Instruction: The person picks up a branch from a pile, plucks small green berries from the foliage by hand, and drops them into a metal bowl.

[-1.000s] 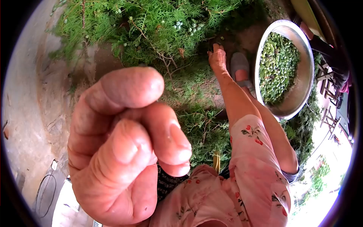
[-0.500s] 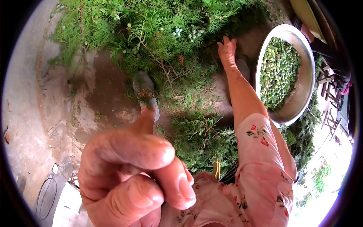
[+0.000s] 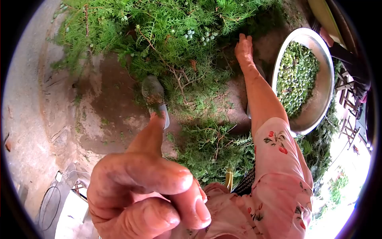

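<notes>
My left hand (image 3: pixel 143 195) is close to the camera, with its fingers curled in and the thumb bent below the forefinger. A gap shows between thumb and forefinger, and nothing is visible in it. My right hand (image 3: pixel 244 51) reaches out to the right edge of a heap of green conifer branches (image 3: pixel 171 36). Its fingers are stretched out and partly in shadow, with nothing seen in them. Clusters of pale blue-green cones (image 3: pixel 207 38) hang among the sprigs. Right of my right arm is a wide metal basin (image 3: pixel 327 75) holding many small green cones (image 3: pixel 296 75).
My shoe (image 3: pixel 153 89) rests on the dirt-strewn floor (image 3: pixel 115 99) below the heap. More cut branches (image 3: pixel 215 151) lie nearer my body. A black cable (image 3: pixel 49 207) runs at lower left. Another person's dark sleeve (image 3: pixel 348 61) shows beyond the basin.
My right hand has moved slightly up and right, and its fingers look closer together. My left hand has dropped a little lower in view, still curled.
</notes>
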The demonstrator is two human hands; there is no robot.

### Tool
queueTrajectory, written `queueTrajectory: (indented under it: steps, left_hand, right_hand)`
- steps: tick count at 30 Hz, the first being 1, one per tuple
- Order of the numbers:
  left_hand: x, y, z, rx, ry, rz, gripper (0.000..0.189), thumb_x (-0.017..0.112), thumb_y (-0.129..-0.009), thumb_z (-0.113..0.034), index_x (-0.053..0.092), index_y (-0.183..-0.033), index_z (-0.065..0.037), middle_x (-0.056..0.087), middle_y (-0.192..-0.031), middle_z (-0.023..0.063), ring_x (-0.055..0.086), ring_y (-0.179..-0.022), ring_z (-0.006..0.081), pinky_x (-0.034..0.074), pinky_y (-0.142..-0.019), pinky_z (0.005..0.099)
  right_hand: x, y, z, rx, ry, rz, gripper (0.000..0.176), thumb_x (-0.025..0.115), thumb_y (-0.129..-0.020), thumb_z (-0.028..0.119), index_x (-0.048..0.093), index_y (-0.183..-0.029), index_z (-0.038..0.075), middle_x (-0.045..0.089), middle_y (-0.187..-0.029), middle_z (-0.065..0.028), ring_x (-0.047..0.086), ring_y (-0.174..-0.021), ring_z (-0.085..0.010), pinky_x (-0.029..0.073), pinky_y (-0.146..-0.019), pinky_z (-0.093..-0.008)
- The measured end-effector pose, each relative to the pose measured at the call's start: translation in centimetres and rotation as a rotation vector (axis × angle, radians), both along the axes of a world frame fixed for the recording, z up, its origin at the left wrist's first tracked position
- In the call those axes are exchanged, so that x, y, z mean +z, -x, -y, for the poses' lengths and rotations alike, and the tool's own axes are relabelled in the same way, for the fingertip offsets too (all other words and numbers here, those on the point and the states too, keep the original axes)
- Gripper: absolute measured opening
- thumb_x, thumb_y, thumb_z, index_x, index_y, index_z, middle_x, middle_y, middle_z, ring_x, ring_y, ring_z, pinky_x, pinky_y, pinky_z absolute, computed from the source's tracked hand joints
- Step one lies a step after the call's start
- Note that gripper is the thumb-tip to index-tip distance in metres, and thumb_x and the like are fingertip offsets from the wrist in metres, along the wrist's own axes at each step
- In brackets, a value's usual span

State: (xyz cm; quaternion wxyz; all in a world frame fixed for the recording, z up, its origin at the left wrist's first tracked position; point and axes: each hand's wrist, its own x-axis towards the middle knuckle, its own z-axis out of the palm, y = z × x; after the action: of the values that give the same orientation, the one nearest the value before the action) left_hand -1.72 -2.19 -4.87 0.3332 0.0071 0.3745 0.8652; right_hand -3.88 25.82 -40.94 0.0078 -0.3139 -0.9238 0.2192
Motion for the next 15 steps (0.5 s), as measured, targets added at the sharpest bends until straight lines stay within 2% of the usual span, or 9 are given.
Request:
queueTrajectory:
  steps: [3, 5, 7, 8, 9, 10, 11, 13, 15]
  left_hand:
    - [1.0, 0.4, -0.2, -0.024, 0.006, 0.080, 0.038, 0.046, -0.089, -0.013, 0.036, -0.124, 0.000, 0.058, -0.085, 0.0087, 0.057, -0.075, 0.0175, 0.045, -0.080, 0.0324]
    - [2.8, 0.4, -1.4, 0.074, 0.319, 0.139, 0.023, 0.050, -0.088, -0.012, 0.042, -0.107, -0.002, 0.056, -0.071, 0.0069, 0.056, -0.058, 0.0171, 0.047, -0.064, 0.0357]
    - [2.2, -0.3, -1.1, 0.091, 0.318, 0.114, 0.024, 0.046, -0.089, -0.013, 0.041, -0.110, -0.002, 0.055, -0.073, 0.0061, 0.054, -0.058, 0.0149, 0.046, -0.063, 0.0346]
    - [1.1, -1.1, -0.4, 0.189, 0.220, 0.144, 0.025, 0.045, -0.090, -0.014, 0.040, -0.111, -0.002, 0.054, -0.074, 0.0055, 0.052, -0.059, 0.0139, 0.045, -0.063, 0.0336]
    - [0.7, -1.4, -0.2, 0.288, 0.120, 0.173, 0.026, 0.044, -0.090, -0.014, 0.040, -0.112, -0.002, 0.053, -0.075, 0.0050, 0.051, -0.060, 0.0128, 0.044, -0.063, 0.0327]
    - [0.9, -1.7, -0.2, 0.308, 0.203, 0.113, 0.027, 0.043, -0.091, -0.015, 0.039, -0.114, -0.002, 0.052, -0.077, 0.0038, 0.049, -0.060, 0.0119, 0.043, -0.064, 0.0313]
    - [0.9, -1.7, -0.2, 0.307, 0.200, 0.112, 0.027, 0.043, -0.091, -0.015, 0.039, -0.114, -0.002, 0.052, -0.077, 0.0038, 0.049, -0.060, 0.0119, 0.043, -0.064, 0.0313]
    - [0.8, -1.7, -0.1, 0.358, 0.200, 0.121, 0.028, 0.043, -0.090, -0.014, 0.039, -0.115, -0.002, 0.051, -0.076, 0.0036, 0.048, -0.060, 0.0118, 0.043, -0.063, 0.0315]
    - [1.2, -1.5, -0.2, 0.389, 0.204, 0.142, 0.028, 0.043, -0.090, -0.013, 0.038, -0.115, -0.002, 0.051, -0.076, 0.0034, 0.048, -0.060, 0.0118, 0.043, -0.063, 0.0317]
  right_hand:
    - [-1.4, -1.9, 1.0, 0.063, -0.003, -0.049, 0.034, 0.060, -0.069, 0.003, 0.050, -0.102, 0.002, 0.046, -0.106, -0.0231, 0.050, -0.088, -0.0418, 0.044, -0.075, -0.0443]
    - [-2.4, -3.9, 1.8, 0.083, -0.009, -0.164, 0.035, 0.062, -0.066, 0.000, 0.050, -0.099, 0.001, 0.049, -0.101, -0.0245, 0.049, -0.089, -0.0425, 0.044, -0.074, -0.0430]
    - [-3.2, -5.6, 2.1, 0.029, -0.037, -0.239, 0.027, 0.058, -0.072, 0.001, 0.051, -0.099, 0.002, 0.052, -0.095, -0.0199, 0.057, -0.077, -0.0342, 0.048, -0.060, -0.0409]
    - [-1.8, -6.1, 2.6, 0.028, -0.044, -0.240, 0.027, 0.058, -0.072, 0.001, 0.051, -0.099, 0.002, 0.052, -0.095, -0.0199, 0.057, -0.077, -0.0342, 0.048, -0.060, -0.0409]
    - [0.4, -6.2, 3.5, -0.250, 0.461, -0.306, 0.026, 0.056, -0.075, 0.000, 0.050, -0.100, 0.001, 0.054, -0.092, -0.0170, 0.057, -0.070, -0.0275, 0.047, -0.055, -0.0367]
    - [1.7, -6.3, 4.0, -0.527, 0.970, -0.358, 0.025, 0.054, -0.078, 0.000, 0.050, -0.102, 0.001, 0.055, -0.088, -0.0142, 0.058, -0.064, -0.0209, 0.047, -0.049, -0.0325]
    - [1.9, -6.5, 4.0, -0.527, 0.968, -0.360, 0.025, 0.054, -0.078, 0.000, 0.050, -0.102, 0.001, 0.055, -0.088, -0.0142, 0.058, -0.064, -0.0209, 0.047, -0.049, -0.0325]
    - [2.0, -6.8, 3.9, -0.706, 1.061, -0.653, 0.022, 0.053, -0.080, 0.000, 0.049, -0.102, -0.001, 0.054, -0.077, -0.0077, 0.053, -0.054, -0.0122, 0.043, -0.041, -0.0250]
    - [2.2, -6.8, 3.0, -0.705, 0.996, -0.655, 0.022, 0.054, -0.080, 0.000, 0.048, -0.101, -0.002, 0.055, -0.075, -0.0084, 0.053, -0.054, -0.0133, 0.043, -0.041, -0.0252]
